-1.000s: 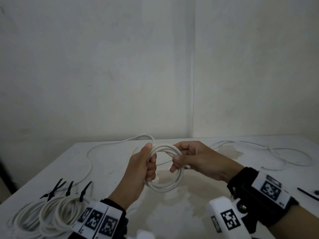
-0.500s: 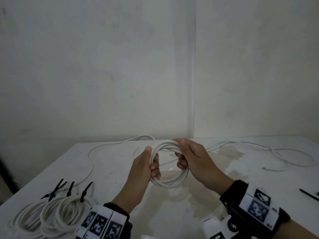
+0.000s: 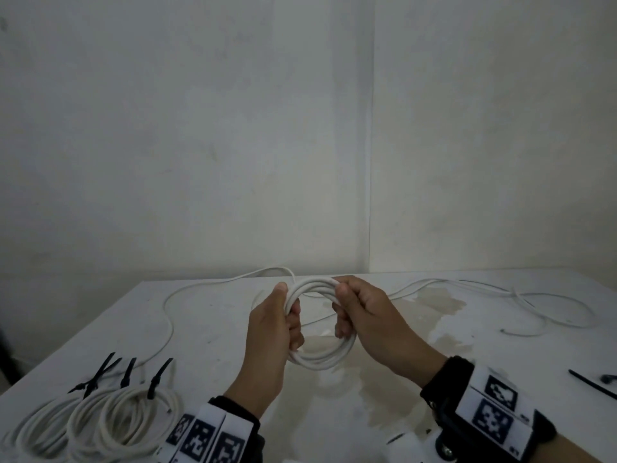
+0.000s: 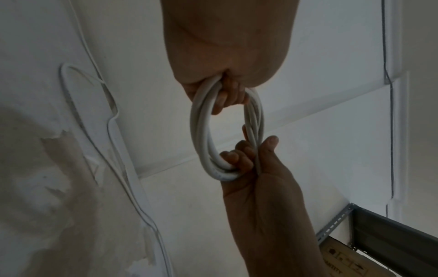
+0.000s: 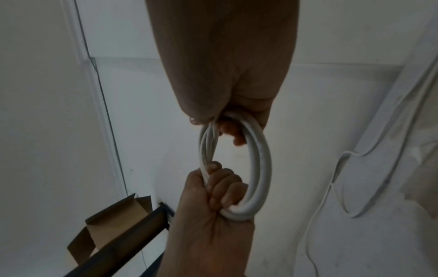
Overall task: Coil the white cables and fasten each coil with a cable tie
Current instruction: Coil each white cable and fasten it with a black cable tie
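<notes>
A white cable coil (image 3: 322, 360) of several loops hangs upright between my two hands above the white table (image 3: 213, 355). My left hand (image 3: 289, 309) grips the coil's left side, thumb on top and fingers curled through the ring. On the upper right side my right hand (image 3: 344, 309) grips it the same way. In the left wrist view the coil (image 4: 201, 131) runs from my left hand (image 4: 225, 93) down to the right hand (image 4: 246, 155). The right wrist view shows the coil (image 5: 260, 168) between right hand (image 5: 232, 129) and left hand (image 5: 218, 187).
Three coils (image 3: 117, 419) bound with black cable ties (image 3: 154, 379) lie at the front left. Loose white cable (image 3: 170, 315) snakes over the left of the table, more cable (image 3: 534, 297) over the right. A loose black tie (image 3: 591, 384) lies at the right edge. Walls stand close behind.
My right hand has slid from the coil's right side up toward its top and closed round the loops. The coil has risen slightly. My left hand keeps its grip.
</notes>
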Tool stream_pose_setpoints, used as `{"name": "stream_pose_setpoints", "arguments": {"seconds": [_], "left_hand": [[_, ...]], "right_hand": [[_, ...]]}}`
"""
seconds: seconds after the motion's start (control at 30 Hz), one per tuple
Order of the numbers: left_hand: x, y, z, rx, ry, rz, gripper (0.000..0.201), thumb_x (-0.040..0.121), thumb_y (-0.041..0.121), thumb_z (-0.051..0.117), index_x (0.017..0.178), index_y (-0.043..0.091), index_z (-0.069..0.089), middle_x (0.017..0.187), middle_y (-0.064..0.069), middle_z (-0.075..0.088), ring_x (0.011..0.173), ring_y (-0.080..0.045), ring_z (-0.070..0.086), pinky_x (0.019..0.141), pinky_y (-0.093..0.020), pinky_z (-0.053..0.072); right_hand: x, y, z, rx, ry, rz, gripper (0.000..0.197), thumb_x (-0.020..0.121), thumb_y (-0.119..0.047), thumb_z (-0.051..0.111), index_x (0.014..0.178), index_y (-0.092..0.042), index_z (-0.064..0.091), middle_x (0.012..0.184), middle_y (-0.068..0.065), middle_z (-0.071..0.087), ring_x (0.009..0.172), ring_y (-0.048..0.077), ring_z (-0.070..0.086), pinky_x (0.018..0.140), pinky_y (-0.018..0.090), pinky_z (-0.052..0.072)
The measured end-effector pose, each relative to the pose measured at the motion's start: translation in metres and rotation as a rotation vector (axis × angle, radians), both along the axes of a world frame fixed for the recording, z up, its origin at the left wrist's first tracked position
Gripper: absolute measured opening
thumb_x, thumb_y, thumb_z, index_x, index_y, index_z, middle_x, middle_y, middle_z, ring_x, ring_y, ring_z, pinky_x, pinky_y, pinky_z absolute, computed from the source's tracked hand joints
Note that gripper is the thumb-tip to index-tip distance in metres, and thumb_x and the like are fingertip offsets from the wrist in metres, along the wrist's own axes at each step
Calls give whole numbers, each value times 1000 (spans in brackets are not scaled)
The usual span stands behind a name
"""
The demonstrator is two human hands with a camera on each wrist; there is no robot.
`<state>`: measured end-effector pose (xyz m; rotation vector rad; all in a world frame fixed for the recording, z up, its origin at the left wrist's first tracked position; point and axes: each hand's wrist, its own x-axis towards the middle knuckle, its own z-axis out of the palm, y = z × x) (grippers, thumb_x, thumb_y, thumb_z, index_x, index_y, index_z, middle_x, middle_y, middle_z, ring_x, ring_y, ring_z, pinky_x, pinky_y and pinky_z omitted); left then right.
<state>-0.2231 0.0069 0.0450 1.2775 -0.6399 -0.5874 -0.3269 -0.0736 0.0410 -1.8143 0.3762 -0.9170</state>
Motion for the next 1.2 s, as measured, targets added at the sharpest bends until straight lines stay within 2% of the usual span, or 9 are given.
{"name": "stream_pose_setpoints", "arguments": {"seconds": [0.17,0.27,0.37,0.5,0.73,0.9,1.0,1.1,1.2], "left_hand": [[3,1,-8,24,-28,-116,38,97,17,30,66,6,50,41,3,33,35,-9,32,42,-21,34],[13,7,-11,131,-16,-258,39,94,11,28,70,1,56,45,-3,43,42,-15,44,51,-26,45],[17,10,-6,212,-50,-307,49,97,21,27,70,0,61,48,-5,49,45,-17,52,57,-28,50],[8,9,2,273,-189,-328,48,96,41,36,68,7,53,43,5,33,36,-8,32,41,-19,34],[-2,4,-1,152,-47,-210,41,95,34,43,61,11,41,41,9,26,35,-6,20,35,-17,21],[-8,-1,-8,130,-20,-234,39,96,34,42,65,10,45,41,9,28,35,-6,24,37,-18,27],[-4,-1,-10,200,-38,-371,39,97,31,38,67,9,49,43,5,36,39,-10,37,47,-23,40],[-1,-2,-9,298,-76,-477,43,97,29,33,65,8,53,46,0,44,42,-14,46,59,-30,48],[-12,-9,-8,307,12,-515,47,97,34,34,59,10,49,45,2,33,38,-11,33,49,-24,40]], "right_hand": [[3,-3,-1,154,-49,-6,28,98,-20,36,78,-14,55,54,-5,34,41,2,31,45,20,32],[0,-5,-4,44,95,-3,29,99,-23,35,77,-12,51,57,-2,32,40,1,31,44,17,32],[0,-4,-4,-118,240,13,28,99,-25,36,74,-16,48,59,-5,37,41,1,35,49,21,36],[1,-3,4,-263,326,27,28,99,-24,36,76,-16,49,62,-6,43,43,2,40,51,18,39],[-3,-3,2,-52,161,32,32,99,-25,32,87,-9,57,60,-4,44,46,3,41,52,17,40],[-6,-5,-3,18,113,0,31,98,-27,33,82,-14,56,57,-5,37,43,1,36,47,20,34],[-14,-9,-7,-160,204,-67,32,98,-25,35,81,-7,54,58,-7,40,41,1,39,49,16,32],[-23,-10,-8,-282,279,-80,29,98,-25,35,76,-15,51,60,-7,42,46,-1,44,50,12,33],[-30,-16,-7,-324,293,-91,28,98,-24,36,75,-16,50,60,-8,42,49,-1,45,52,12,34]]}}
